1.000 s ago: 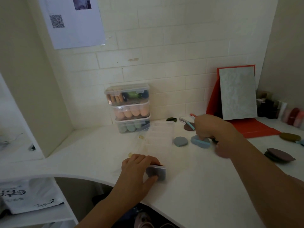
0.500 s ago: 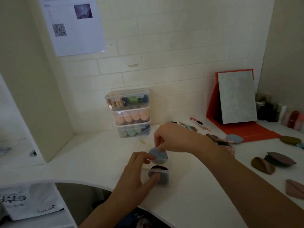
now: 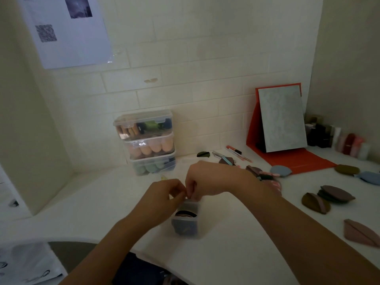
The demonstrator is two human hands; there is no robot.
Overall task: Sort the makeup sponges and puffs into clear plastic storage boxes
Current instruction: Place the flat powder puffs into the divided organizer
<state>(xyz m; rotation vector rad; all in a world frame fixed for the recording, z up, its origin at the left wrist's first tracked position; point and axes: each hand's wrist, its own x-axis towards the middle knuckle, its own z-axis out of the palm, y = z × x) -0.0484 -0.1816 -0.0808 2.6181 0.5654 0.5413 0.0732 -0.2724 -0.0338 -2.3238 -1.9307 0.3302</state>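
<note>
A small clear storage box [image 3: 186, 220] stands on the white counter [image 3: 226, 233] with dark round puffs stacked inside. My left hand [image 3: 162, 199] grips the box's far left rim. My right hand [image 3: 202, 181] comes in from the right, fingertips pinched downward at the far rim on a blue puff that the fingers mostly hide. Loose puffs lie to the right: a brown one [image 3: 315, 202], a mauve one [image 3: 336, 194], a pink one [image 3: 359, 232] and a blue one [image 3: 280, 170].
Three filled clear boxes [image 3: 146, 142] are stacked against the tiled wall. A mirror on a red stand [image 3: 281, 122], pens [image 3: 238, 153] and a row of cosmetic bottles [image 3: 337, 138] fill the back right. The counter's curved front edge runs below my arms.
My right hand picked a blue puff from the back of the counter, carried it left and lowered it to the box. My left hand shifted from the box's side up to its rim.
</note>
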